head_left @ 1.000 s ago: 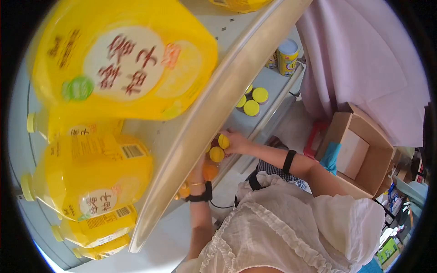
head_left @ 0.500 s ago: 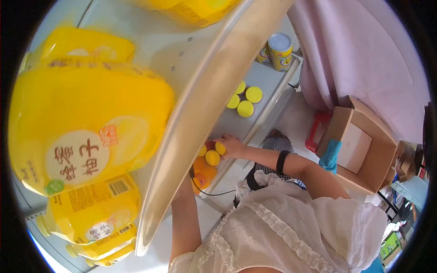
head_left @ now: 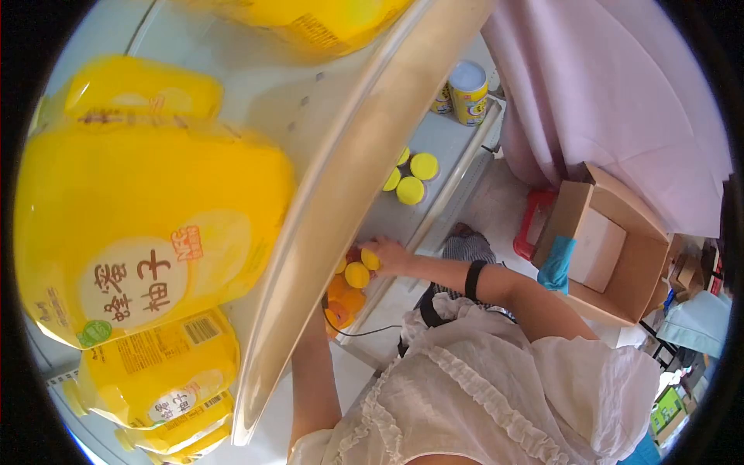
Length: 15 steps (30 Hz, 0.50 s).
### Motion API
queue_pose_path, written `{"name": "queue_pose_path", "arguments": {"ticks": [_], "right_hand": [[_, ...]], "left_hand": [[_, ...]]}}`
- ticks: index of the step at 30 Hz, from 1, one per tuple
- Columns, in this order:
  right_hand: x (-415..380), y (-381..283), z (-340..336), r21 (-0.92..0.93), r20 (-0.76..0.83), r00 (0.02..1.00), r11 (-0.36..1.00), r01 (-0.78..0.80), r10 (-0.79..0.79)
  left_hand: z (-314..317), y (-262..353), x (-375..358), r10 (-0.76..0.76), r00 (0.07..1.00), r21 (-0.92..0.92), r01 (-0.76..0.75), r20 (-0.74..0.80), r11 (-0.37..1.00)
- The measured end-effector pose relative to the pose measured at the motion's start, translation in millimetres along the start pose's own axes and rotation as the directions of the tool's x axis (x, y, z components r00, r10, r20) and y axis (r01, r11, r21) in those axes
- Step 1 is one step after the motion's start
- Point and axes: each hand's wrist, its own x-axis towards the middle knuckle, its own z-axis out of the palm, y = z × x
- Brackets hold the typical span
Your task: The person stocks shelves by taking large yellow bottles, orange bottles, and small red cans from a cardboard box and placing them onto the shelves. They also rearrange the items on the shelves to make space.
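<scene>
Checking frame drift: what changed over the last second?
The big yellow juice bottles slid down-left in view as the head turned. The left forearm went further under the shelf edge, hiding its black wristband. The right hand stayed on the yellow-capped orange bottles.

The left hand is hidden behind the upper shelf edge [head_left: 341, 194]; only its forearm [head_left: 314, 364] shows below, so what it holds cannot be told. The right hand [head_left: 390, 256] covers part of the yellow-capped bottles [head_left: 357, 274] on the lower shelf [head_left: 449, 139], whose bodies are mostly masked by the shelf edge. The large yellow jug [head_left: 147, 232] at near left is blurred, and the far cans [head_left: 468, 91] are too small to read.
</scene>
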Motion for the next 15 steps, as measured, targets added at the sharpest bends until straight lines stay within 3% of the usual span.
{"name": "queue_pose_path", "arguments": {"ticks": [3,7,9,10,12,15], "right_hand": [[-0.5,-10.9,-6.4,-0.062,0.105,0.989,0.993,-0.099,0.105],[-5.5,-1.9,-2.3,0.000,-0.039,0.997,0.998,-0.059,0.059],[-4.9,7.8,5.2,0.044,-0.074,0.996,0.998,-0.052,0.056],[-5.3,9.7,7.5,0.049,-0.112,0.993,0.999,-0.023,0.028],[-6.7,12.1,10.0,0.053,-0.150,0.989,0.999,0.008,0.000],[-6.3,13.2,11.5,0.073,-0.195,0.978,0.994,0.083,-0.067]], "left_hand": [[8.6,6.4,8.7,0.027,0.999,-0.004,-0.027,0.022,1.000],[24.0,7.0,14.4,0.062,0.998,-0.004,-0.062,0.019,0.998],[37.8,-2.9,4.3,0.117,0.977,-0.129,-0.094,0.180,0.987],[27.6,10.9,-0.7,0.118,0.977,-0.130,-0.095,0.178,0.987],[12.9,33.6,-14.7,-0.045,0.904,-0.234,0.158,0.425,0.959],[5.0,37.4,-31.0,-0.010,0.927,-0.250,0.111,0.376,0.962]]}}
